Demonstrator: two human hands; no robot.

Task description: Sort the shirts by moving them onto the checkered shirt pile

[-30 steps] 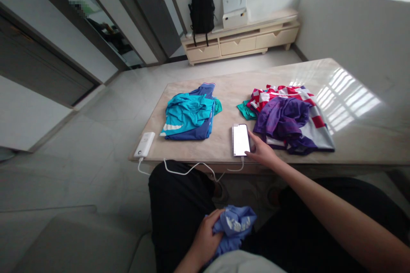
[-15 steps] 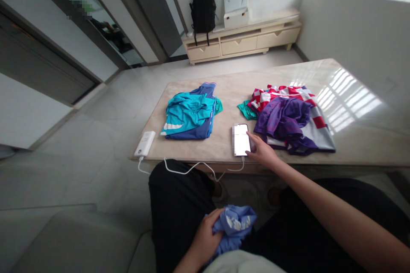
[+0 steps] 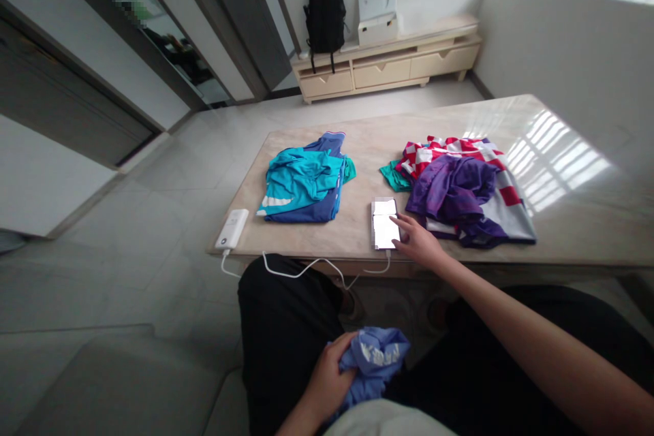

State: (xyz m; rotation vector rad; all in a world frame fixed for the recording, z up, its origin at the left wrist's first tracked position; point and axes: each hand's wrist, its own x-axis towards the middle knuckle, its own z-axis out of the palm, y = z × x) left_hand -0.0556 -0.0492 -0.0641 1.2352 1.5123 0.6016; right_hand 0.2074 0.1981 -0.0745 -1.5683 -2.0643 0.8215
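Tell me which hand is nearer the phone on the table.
Right. The right hand reaches over the table edge with a fingertip on the phone screen. The left hand is down in the lap, gripping a crumpled blue garment, well short of the table.

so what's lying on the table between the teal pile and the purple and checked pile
In the head view, only the phone lies between them, with the right hand touching it.
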